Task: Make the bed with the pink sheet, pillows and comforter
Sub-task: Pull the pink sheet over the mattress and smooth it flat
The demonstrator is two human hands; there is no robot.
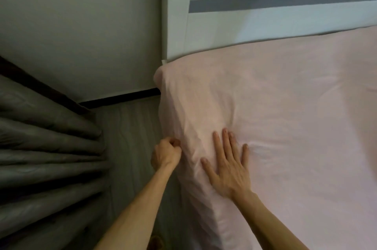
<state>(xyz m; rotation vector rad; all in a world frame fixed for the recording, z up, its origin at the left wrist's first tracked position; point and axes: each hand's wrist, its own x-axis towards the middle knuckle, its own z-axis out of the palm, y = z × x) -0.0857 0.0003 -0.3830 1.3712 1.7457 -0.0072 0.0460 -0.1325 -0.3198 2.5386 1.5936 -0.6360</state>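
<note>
The pink sheet (285,117) is spread over the bed and fills the view from about one o'clock round to five, with its near corner (163,74) pulled over the mattress at the centre. It looks light, thin and soft. It creases where it is pressed, so it should slide and bunch easily and is best taken by a fold along the hanging side. The left hand (166,153), at about seven o'clock from the centre, has its fingers curled tight on a pinch of cloth at that side edge. The right hand (228,166), just toward three o'clock from it, lies flat on top with fingers spread, holding nothing. Wrinkles run from both hands toward the corner. At twelve o'clock the sheet meets a pale headboard (265,25). A strip of grey floor (130,127) at nine o'clock gives narrow standing room before the curtain (44,147). No pillows or comforter show.
</note>
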